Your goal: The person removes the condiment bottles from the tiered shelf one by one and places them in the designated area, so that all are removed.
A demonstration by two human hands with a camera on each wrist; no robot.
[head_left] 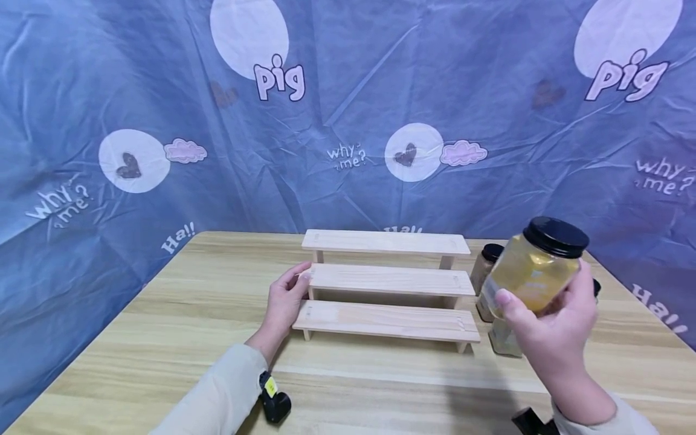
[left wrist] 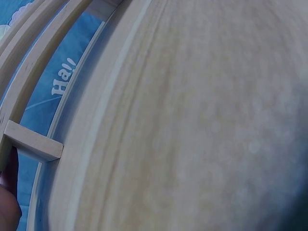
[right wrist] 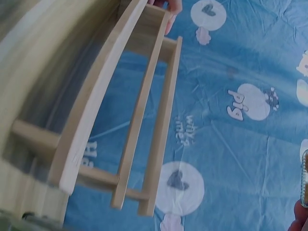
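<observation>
A pale wooden three-tier rack (head_left: 386,317) stands on the table. My left hand (head_left: 286,296) grips the left end of its middle shelf, thumb on top; in the left wrist view only a bit of finger (left wrist: 8,207) shows beside the rack's leg (left wrist: 33,140). In my right hand (head_left: 565,338) is a clear jar (head_left: 530,275) with a black lid and yellowish contents, held tilted above the table to the right of the rack. The right wrist view catches just the jar's edge (right wrist: 304,180) and some fingertips.
Behind the raised jar, several black-lidded jars stand at the rack's right, among them a brownish one (head_left: 484,269) and a partly hidden one (head_left: 504,339) nearer the front. A blue printed cloth (head_left: 348,109) hangs behind the wooden table (head_left: 179,320).
</observation>
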